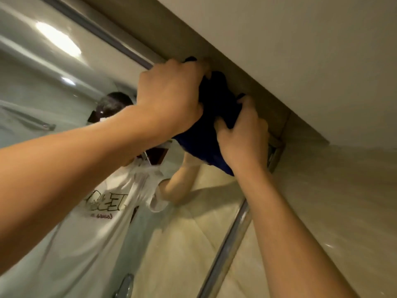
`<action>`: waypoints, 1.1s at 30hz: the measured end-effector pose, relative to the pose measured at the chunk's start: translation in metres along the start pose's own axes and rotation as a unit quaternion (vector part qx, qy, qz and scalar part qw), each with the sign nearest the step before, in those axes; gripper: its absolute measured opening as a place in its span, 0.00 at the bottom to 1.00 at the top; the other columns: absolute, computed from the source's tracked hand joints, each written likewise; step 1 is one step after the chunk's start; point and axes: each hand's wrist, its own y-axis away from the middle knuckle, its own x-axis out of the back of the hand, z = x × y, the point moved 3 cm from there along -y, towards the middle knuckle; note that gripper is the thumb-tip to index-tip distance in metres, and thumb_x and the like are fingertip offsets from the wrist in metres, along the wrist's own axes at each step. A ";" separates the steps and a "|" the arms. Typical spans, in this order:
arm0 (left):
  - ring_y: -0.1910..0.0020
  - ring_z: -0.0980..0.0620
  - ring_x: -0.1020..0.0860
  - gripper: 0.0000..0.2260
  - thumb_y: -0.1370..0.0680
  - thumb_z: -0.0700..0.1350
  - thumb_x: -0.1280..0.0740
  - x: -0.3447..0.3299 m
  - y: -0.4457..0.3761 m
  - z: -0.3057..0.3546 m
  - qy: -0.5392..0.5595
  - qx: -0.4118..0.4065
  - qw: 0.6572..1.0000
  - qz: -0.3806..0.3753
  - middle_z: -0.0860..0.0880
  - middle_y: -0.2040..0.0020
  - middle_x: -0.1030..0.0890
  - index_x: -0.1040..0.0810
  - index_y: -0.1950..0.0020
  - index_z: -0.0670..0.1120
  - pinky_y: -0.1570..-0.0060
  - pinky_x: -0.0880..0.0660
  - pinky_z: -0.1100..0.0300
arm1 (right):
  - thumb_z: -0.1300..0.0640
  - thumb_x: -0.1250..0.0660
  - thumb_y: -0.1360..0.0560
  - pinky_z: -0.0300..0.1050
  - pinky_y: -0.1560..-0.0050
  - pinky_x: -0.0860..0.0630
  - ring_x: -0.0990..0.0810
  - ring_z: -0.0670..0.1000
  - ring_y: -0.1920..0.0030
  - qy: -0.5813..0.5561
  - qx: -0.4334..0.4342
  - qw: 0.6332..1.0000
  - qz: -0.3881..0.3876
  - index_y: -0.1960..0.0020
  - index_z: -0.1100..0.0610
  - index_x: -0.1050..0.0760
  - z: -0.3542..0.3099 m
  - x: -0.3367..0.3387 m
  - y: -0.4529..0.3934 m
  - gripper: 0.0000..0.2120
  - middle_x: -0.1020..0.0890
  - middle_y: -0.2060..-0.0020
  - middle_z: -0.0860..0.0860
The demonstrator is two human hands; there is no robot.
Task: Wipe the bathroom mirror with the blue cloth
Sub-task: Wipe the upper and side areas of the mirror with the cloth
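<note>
The dark blue cloth (pixel 211 117) is bunched up against the top right corner of the bathroom mirror (pixel 64 104). My left hand (pixel 171 95) grips the cloth's upper left part, fingers curled over it near the mirror's top edge. My right hand (pixel 242 130) clutches the cloth's lower right side, close to the mirror's right frame. Both arms reach upward. Much of the cloth is hidden beneath the two hands. The glass reflects a person in a white printed shirt.
A metal frame strip (pixel 227 250) runs down the mirror's right edge, and another (pixel 103 26) runs along its top. A beige ledge or soffit (pixel 279 50) overhangs right above the hands. Glossy beige tile wall (pixel 343 211) lies to the right.
</note>
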 end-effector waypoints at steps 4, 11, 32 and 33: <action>0.59 0.44 0.29 0.16 0.20 0.48 0.37 -0.019 0.006 0.044 0.008 -0.004 1.000 -0.010 0.49 0.57 0.26 0.29 0.32 0.54 0.66 0.37 0.53 | 0.54 0.33 0.23 0.54 0.51 0.20 0.20 0.59 0.45 0.074 -0.036 0.996 -0.019 0.31 0.56 0.34 0.040 0.016 0.007 0.22 0.20 0.43 0.57; 0.61 0.46 0.28 0.17 0.17 0.49 0.41 -0.069 0.014 0.110 0.054 -0.009 0.998 -0.029 0.48 0.51 0.22 0.35 0.28 0.53 0.70 0.40 0.54 | 0.60 0.39 0.20 0.49 0.50 0.23 0.21 0.58 0.44 0.142 -0.101 0.984 -0.022 0.34 0.60 0.32 0.088 0.027 0.001 0.16 0.22 0.42 0.58; 0.46 0.38 0.23 0.26 0.21 0.43 0.39 -0.097 0.091 0.134 0.432 0.158 0.874 -0.157 0.43 0.41 0.25 0.40 0.23 0.53 0.52 0.26 0.49 | 0.54 0.39 0.21 0.44 0.53 0.31 0.26 0.54 0.43 0.342 0.020 0.934 -0.102 0.25 0.50 0.36 0.065 0.096 0.030 0.24 0.27 0.35 0.56; 0.46 0.39 0.23 0.26 0.21 0.43 0.40 -0.100 0.090 0.136 0.414 0.161 0.880 -0.164 0.43 0.40 0.26 0.41 0.23 0.53 0.56 0.28 0.51 | 0.52 0.39 0.21 0.43 0.53 0.32 0.26 0.54 0.42 0.340 0.020 0.933 -0.112 0.26 0.51 0.35 0.067 0.091 0.025 0.24 0.27 0.35 0.56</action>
